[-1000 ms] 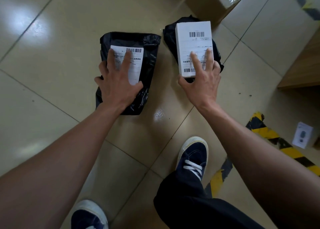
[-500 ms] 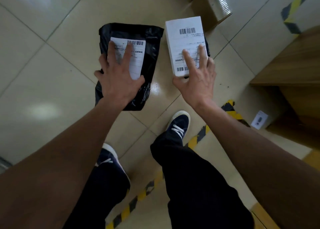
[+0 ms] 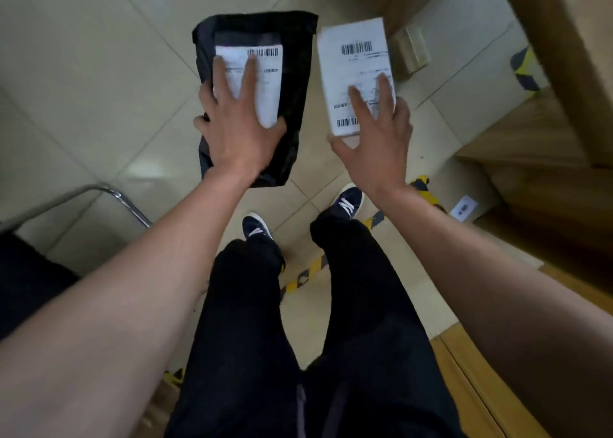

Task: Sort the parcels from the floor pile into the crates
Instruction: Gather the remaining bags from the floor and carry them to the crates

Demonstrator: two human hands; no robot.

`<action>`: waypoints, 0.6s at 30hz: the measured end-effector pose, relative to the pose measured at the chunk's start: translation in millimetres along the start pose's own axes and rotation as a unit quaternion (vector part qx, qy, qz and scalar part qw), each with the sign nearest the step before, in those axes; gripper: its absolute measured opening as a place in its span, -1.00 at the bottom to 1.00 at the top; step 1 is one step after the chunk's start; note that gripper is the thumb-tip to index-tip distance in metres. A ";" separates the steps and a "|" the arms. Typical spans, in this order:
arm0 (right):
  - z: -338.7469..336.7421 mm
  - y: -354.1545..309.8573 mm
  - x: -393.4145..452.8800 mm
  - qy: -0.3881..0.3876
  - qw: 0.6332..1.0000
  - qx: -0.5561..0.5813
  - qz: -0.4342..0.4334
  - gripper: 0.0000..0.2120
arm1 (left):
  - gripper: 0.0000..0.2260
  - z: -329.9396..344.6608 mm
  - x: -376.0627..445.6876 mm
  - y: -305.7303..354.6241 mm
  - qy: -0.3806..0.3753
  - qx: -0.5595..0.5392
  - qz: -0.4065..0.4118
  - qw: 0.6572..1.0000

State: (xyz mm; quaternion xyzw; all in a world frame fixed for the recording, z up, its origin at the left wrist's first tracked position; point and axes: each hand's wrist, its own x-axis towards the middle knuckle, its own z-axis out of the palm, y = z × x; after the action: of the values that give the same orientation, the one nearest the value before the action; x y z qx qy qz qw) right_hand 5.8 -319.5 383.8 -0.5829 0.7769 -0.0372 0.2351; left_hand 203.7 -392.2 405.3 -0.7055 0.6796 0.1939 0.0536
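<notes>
Item one: black bag (image 3: 292, 82), labelled, held off the floor (image 3: 83, 72) in the left hand (image 3: 238, 132), fingers (image 3: 248, 75) spread flat on top, thumb gripping its edge. Item two: white box (image 3: 356, 62), just right of it, held likewise in the right hand (image 3: 374, 145). Step judged: carrying both; no crates in view, so the next move calls for finding each parcel's crate.
</notes>
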 end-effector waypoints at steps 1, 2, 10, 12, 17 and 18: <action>-14.3 -11.5 -3.0 -0.007 1.000 0.002 -0.006 -0.27 | -0.15 -16.4 -6.0 -2.2 0.007 -0.004 -0.011 1.000; -27.8 -23.2 -5.6 -0.008 1.000 0.005 -0.012 -0.27 | -0.15 -31.6 -11.3 -5.2 0.014 -0.005 -0.021 1.000; -103.2 -130.1 19.9 -0.014 0.997 -0.030 -0.065 -0.29 | -0.20 -123.3 -6.3 -63.9 0.048 -0.052 -0.089 0.994; -119.9 -163.6 38.8 -0.013 0.995 -0.042 -0.086 -0.29 | -0.21 -147.8 7.3 -82.4 0.054 -0.073 -0.093 0.992; -147.4 -249.3 82.8 0.018 0.991 -0.038 -0.130 -0.30 | -0.27 -215.2 50.8 -131.3 0.099 -0.109 -0.103 0.984; -151.9 -265.9 91.0 0.029 0.990 -0.029 -0.135 -0.31 | -0.27 -227.0 60.7 -140.8 0.106 -0.113 -0.100 0.983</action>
State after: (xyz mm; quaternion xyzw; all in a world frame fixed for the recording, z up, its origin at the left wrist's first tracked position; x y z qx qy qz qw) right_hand 160.9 -520.9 577.4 -0.6880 0.6980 -0.0628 0.1886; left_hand 387.3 -516.2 566.5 -0.7877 0.5816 0.1870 -0.0794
